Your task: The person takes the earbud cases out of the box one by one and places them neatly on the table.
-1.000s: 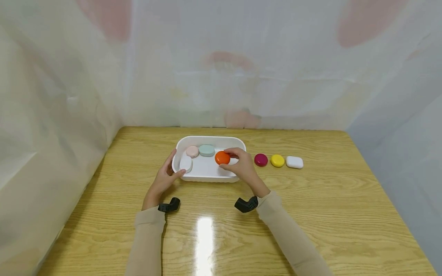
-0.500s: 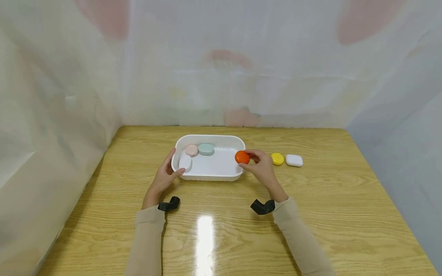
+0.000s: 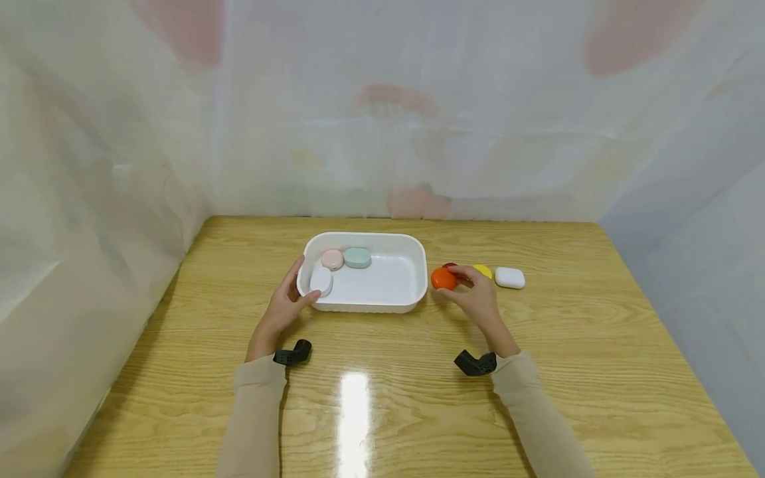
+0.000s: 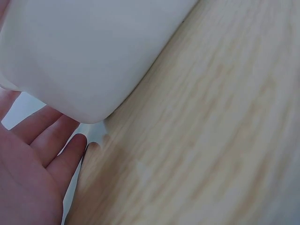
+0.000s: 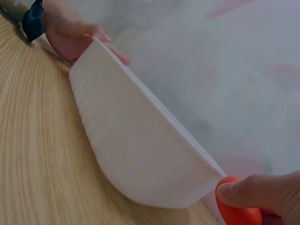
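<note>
My left hand (image 3: 283,309) holds the left end of a white plastic bin (image 3: 364,308), its thumb over the near rim and its fingers along the outside wall. Inside, at the left, lie a white rounded case (image 3: 321,281), a round pink case (image 3: 332,259) and an oval mint case (image 3: 357,257). Just outside the bin's right end, my right hand (image 3: 478,300) pinches a round orange case (image 3: 443,279) between thumb and fingers. The right wrist view shows the thumb pressed on this orange case (image 5: 236,211). What these glossy cases contain cannot be seen.
Behind the right hand, a dark red round case (image 3: 449,265) and a yellow round case (image 3: 483,270) are partly hidden. A white rounded case (image 3: 510,277) lies farther right on the wooden table (image 3: 418,411). Draped sheets (image 3: 382,153) stand behind and at the sides.
My right hand has carried the orange case from inside the bin, over its right rim, to the right of it. The left hand and the bin have stayed in place.
</note>
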Demonstrator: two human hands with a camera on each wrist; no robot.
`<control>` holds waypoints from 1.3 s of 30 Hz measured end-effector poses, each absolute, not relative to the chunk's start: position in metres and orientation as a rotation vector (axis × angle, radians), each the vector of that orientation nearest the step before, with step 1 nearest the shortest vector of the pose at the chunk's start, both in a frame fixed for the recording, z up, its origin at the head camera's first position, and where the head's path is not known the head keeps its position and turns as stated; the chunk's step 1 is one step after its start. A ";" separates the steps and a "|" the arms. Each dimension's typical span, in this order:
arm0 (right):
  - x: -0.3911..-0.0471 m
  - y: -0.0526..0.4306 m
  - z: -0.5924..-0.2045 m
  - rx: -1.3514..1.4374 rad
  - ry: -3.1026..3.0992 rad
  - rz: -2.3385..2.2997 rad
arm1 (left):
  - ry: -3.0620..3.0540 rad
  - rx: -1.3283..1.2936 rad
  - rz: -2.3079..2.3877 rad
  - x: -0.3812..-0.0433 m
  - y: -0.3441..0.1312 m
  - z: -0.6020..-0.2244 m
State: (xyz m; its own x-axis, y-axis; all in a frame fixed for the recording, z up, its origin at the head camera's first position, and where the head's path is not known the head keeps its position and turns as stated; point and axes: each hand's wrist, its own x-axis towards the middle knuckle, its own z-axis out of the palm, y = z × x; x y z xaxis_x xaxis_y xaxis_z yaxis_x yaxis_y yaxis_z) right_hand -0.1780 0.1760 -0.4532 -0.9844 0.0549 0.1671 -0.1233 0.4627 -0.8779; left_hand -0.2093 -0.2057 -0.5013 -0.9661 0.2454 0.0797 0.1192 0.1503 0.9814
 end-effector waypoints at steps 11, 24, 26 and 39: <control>-0.177 0.190 -0.471 0.009 -2.634 1.557 | 2.292 0.362 1.961 -0.209 -0.206 -0.503; -0.174 0.198 -0.475 -0.001 -2.699 1.490 | 2.284 0.348 1.960 -0.209 -0.206 -0.502; -0.173 0.198 -0.476 -0.012 -2.707 1.501 | 2.280 0.346 1.964 -0.209 -0.206 -0.501; -0.171 0.198 -0.483 0.013 -2.730 1.392 | 2.304 0.324 1.940 -0.209 -0.206 -0.501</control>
State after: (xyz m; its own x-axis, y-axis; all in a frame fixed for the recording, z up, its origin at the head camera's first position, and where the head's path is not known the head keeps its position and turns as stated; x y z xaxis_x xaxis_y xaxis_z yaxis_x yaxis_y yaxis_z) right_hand -0.1714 0.1977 -0.4826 -0.9970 0.0275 0.0725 -0.0425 0.5877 -0.8079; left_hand -0.2090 -0.2056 -0.5013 -0.9709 0.2338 0.0517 0.0907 0.1595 0.9830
